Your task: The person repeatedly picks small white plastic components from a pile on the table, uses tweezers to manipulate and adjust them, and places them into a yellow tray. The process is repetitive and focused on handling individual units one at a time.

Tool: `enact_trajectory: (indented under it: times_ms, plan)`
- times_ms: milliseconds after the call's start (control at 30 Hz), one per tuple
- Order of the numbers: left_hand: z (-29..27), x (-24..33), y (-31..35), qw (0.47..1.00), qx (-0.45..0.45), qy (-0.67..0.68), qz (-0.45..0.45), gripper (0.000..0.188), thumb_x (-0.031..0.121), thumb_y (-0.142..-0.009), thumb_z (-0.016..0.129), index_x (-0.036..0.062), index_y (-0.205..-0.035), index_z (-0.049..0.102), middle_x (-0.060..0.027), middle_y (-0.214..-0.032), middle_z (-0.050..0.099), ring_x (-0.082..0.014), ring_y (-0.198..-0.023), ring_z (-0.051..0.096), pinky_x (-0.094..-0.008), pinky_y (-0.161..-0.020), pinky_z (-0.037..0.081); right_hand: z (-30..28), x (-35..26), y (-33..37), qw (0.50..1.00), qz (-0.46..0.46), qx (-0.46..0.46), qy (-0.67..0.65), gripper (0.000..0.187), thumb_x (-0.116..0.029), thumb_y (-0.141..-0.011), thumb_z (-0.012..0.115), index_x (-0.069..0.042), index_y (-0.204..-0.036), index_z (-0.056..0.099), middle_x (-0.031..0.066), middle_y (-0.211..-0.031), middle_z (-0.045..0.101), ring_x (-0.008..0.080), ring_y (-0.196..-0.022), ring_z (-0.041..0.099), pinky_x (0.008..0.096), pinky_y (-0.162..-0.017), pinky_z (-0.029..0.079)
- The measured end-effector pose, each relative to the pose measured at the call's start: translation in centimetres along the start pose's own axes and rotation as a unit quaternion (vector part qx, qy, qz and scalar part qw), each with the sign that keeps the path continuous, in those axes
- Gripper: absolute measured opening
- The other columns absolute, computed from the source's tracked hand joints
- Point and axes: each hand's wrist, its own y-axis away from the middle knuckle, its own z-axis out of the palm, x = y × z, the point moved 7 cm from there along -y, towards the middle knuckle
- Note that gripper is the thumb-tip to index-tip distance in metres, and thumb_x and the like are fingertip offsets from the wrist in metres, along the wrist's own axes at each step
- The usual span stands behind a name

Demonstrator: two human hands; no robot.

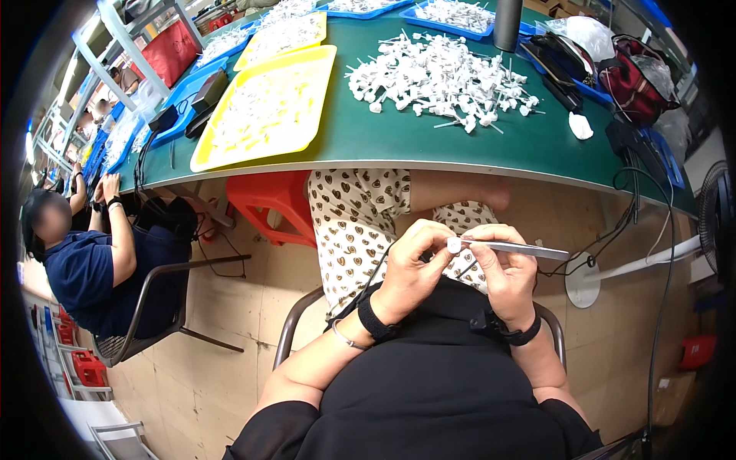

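The left hand (418, 264) has its thumb and forefinger brought together on a small, round-headed white piece (454, 245), which sits right at the fingertips, at two o'clock from the middle of that hand. The right hand (506, 268), whose thumb and fingers are clamped on a slim, flat, silver-coloured metal tool (537, 250), has the piece at its ten o'clock. The tool's broad end sticks out of the grip toward three o'clock, while its narrow end points back to nine, at the piece; whether that end touches the piece or lies just beside it is hard to tell at this size. Both hands are in front of the person's black cloth top (429, 376), clear of the table edge.

Taking the hands as the centre of the clock, a loose heap of small white thin-stemmed parts (445, 80) lies at twelve o'clock on a green-topped table (368, 146). A shallow yellow plastic tray (316, 107) of similar white parts is at ten. A red plastic stool (272, 201) stands between nine and ten, partly under the table. At nine sits a co-worker in dark blue clothing (88, 264). A dark red fabric bag (636, 80) rests between one and two.
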Motion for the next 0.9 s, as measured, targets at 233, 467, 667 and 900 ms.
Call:
enact_trajectory:
  times_ms: [233, 467, 667, 900]
  plan:
    - [0.09, 0.15, 0.00, 1.000, 0.005, -0.003, -0.008, 0.015, -0.007, -0.085, 0.072, 0.0013, -0.097, 0.067, -0.0069, -0.095, 0.066, -0.0143, -0.078, 0.064, -0.0265, -0.068, 0.053, 0.06, -0.11, -0.08, 0.999, -0.022, -0.005, 0.045, 0.008, -0.001, -0.096, 0.069, 0.002, -0.102, 0.070, 0.0065, -0.095, 0.071, 0.0108, -0.081, 0.065, 0.0251, -0.072, 0.052]
    - [0.11, 0.10, 0.02, 1.000, 0.002, 0.001, -0.019, 0.015, -0.007, -0.085, 0.072, 0.0011, -0.096, 0.067, -0.0070, -0.095, 0.066, -0.0144, -0.079, 0.065, -0.0264, -0.068, 0.053, -0.02, 0.07, -0.06, 1.000, 0.025, 0.004, 0.004, 0.006, -0.001, -0.097, 0.066, 0.003, -0.101, 0.069, 0.0062, -0.094, 0.071, 0.0105, -0.084, 0.066, 0.0247, -0.074, 0.053]
    - [0.11, 0.14, 0.00, 1.000, 0.004, 0.001, -0.019, 0.014, -0.007, -0.085, 0.072, 0.0010, -0.096, 0.067, -0.0070, -0.095, 0.066, -0.0142, -0.078, 0.065, -0.0262, -0.067, 0.053, -0.08, 0.07, -0.12, 1.000, 0.024, 0.000, -0.002, 0.006, 0.000, -0.098, 0.066, 0.003, -0.101, 0.069, 0.0062, -0.095, 0.071, 0.0109, -0.085, 0.067, 0.0246, -0.075, 0.054]
    - [0.16, 0.14, 0.10, 1.000, 0.001, -0.009, -0.009, 0.015, -0.007, -0.085, 0.073, 0.0011, -0.096, 0.066, -0.0072, -0.096, 0.066, -0.0140, -0.078, 0.066, -0.0267, -0.066, 0.054, -0.10, 0.21, -0.09, 0.999, 0.025, 0.010, 0.018, 0.005, 0.000, -0.097, 0.066, 0.003, -0.100, 0.069, 0.0067, -0.095, 0.071, 0.0117, -0.084, 0.067, 0.0256, -0.075, 0.054]
